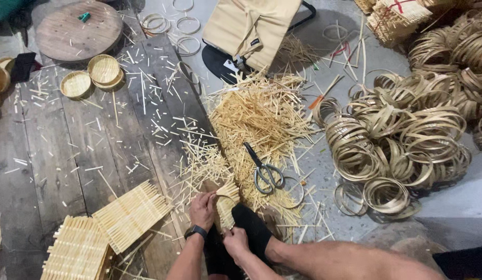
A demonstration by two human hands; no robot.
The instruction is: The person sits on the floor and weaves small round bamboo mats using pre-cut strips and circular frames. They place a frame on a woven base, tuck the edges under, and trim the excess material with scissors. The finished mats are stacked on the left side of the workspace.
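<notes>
- Nearest the lens: bare leg (350, 259) stretched in from the right, black-socked foot (251, 228) pressed against a small woven bamboo piece (226, 203).
- Left hand (202, 210), black watch (196, 231) at the wrist, fingers closed round the left edge of the woven bamboo piece.
- Right hand (235, 241) just below, fingers pinched shut on the lower end of the same piece.
- Woven bamboo piece thus caught between both hands and the foot, low on the plank floor (54, 171), strip ends sticking up.
- To the left, two flat woven mats (103, 233) lying on the planks, overlapping, well apart from the hands.
- Just beyond the hands, scissors (262, 168) lying shut on a heap of bamboo offcuts (256, 114).
- To the right, a big pile of bamboo hoops (401, 140) on the grey concrete, a few loose rings near the scissors.
- Farther off on the left, small round woven baskets (95, 75) on the planks, splinters scattered all about.
- Farthest: a round wooden disc (77, 31) top left, and a tan folded stool (251, 28) top centre.
</notes>
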